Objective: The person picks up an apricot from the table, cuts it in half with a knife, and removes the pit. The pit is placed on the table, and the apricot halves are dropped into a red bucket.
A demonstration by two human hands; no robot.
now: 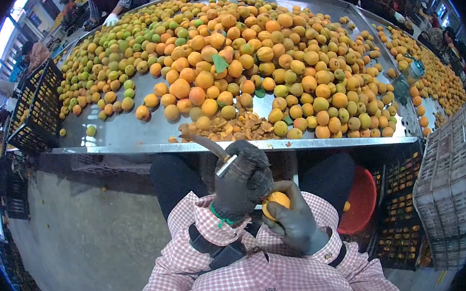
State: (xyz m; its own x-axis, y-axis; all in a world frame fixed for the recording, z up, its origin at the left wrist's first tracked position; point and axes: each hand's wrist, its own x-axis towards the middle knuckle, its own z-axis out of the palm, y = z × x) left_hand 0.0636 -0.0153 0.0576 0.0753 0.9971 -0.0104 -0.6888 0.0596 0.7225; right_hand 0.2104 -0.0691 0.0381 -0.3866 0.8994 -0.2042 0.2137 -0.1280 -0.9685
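Observation:
My left hand, in a dark glove with a green band at the wrist, is closed around a curved knife. The brownish blade points up and left, over the front edge of the metal table. Just below and to the right, my right hand, also in a dark glove, grips a yellow-orange apricot. Both hands are close together above my lap. Behind them on the table lies a big heap of apricots, green to orange, with a pile of brownish peelings or scraps at its front.
A black crate stands at the table's left end. To my right are a red basin, black crates holding fruit and a pale plastic crate. Another fruit-covered table adjoins at right. Across the table, a co-worker's white-gloved hand touches the heap.

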